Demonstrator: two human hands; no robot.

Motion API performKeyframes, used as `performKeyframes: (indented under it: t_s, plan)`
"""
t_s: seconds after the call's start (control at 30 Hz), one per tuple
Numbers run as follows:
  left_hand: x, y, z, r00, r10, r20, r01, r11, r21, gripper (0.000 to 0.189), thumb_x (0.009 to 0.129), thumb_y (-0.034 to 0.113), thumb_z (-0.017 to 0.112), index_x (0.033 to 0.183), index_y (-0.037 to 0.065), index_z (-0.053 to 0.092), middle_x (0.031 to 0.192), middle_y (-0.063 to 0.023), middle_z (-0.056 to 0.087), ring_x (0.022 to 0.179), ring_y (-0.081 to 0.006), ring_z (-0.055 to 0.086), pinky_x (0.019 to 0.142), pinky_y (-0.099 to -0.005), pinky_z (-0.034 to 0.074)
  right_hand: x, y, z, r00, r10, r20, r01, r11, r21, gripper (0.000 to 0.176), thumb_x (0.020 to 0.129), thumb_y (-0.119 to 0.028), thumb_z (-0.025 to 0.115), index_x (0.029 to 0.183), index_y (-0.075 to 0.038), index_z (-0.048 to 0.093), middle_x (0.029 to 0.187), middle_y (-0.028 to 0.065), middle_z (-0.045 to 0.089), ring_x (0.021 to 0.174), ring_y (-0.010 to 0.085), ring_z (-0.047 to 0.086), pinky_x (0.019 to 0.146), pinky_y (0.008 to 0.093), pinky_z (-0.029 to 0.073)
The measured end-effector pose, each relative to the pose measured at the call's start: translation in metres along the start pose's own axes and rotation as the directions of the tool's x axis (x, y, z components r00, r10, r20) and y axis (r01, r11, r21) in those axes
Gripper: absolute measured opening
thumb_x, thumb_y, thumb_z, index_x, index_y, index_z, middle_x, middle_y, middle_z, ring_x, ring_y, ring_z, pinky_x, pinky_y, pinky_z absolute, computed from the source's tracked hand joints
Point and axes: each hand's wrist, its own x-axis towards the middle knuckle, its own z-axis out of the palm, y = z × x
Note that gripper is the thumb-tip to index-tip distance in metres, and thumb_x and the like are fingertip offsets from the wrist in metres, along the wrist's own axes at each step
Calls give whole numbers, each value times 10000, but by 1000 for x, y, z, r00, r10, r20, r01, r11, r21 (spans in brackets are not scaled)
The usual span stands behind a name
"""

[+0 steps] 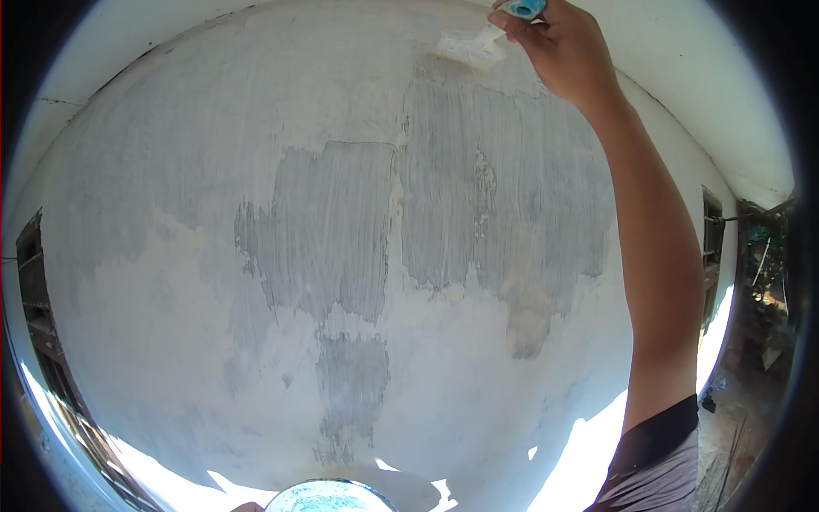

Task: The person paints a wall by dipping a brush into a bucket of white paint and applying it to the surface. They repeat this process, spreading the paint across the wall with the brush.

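My right hand [559,47] is raised to the top of the wall, its fingers closed round the blue-and-white handle of a paintbrush [472,49]. White paint coats the wide brush head, which lies against the wall [171,282]. Fresh grey streaked patches [341,222] run down the wall's middle, and paler whitish areas surround them. At the bottom edge is a round paint container [331,495], white inside with blue smears. Only a sliver of my left hand [248,508] shows, at the container's left rim; most of its fingers are out of frame.
A pale ceiling [717,94] meets the wall overhead. Dark-framed window openings stand at the far left [38,299] and far right [711,230]. Bright sunlight falls on the lower wall. Plants [768,264] and bare ground [734,427] lie beyond the right corner.
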Motion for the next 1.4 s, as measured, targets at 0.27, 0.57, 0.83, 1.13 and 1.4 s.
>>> performKeyframes:
  t_s: [0.27,0.57,0.83,1.13,1.4]
  plan:
    - [5,-10,19,999,-17,33,18,999,-35,229,746,67,580,920,-42,478,665,-109,573,452,-135,491,388,-250,364,-167,-94,-11,921,-381,82,378,924,52,241,675,-42,737,836,-1,563,739,76,566,696,210,597,565,248,517]
    - [-13,-30,36,994,-106,8,106,994,-34,161,728,22,561,848,-52,482,607,-124,568,363,-135,474,302,-244,340,-216,-145,-81,936,181,302,-322,787,527,282,677,-70,771,907,-17,616,839,128,634,752,245,649,597,285,536]
    - [-15,-39,56,954,-264,142,255,964,79,157,778,49,587,827,-29,461,539,-81,545,325,-95,464,283,-214,332,-265,-181,-60,718,187,670,-690,69,720,187,772,-80,692,921,9,623,794,125,627,614,217,619,520,276,470]
    - [-10,-66,85,955,-188,230,169,981,97,177,781,-32,545,930,-30,449,700,-77,587,403,-56,488,324,-168,380,-316,-214,-35,386,-135,913,-893,194,406,161,813,-142,634,907,-37,554,783,90,583,638,261,614,543,368,466]
    - [-12,-75,92,949,-225,220,204,972,114,138,778,-24,557,855,-23,443,657,-60,567,370,-45,451,319,-160,330,-350,-230,-34,321,-211,923,-909,206,363,200,824,-176,626,932,-31,541,777,100,573,671,261,632,576,362,495]
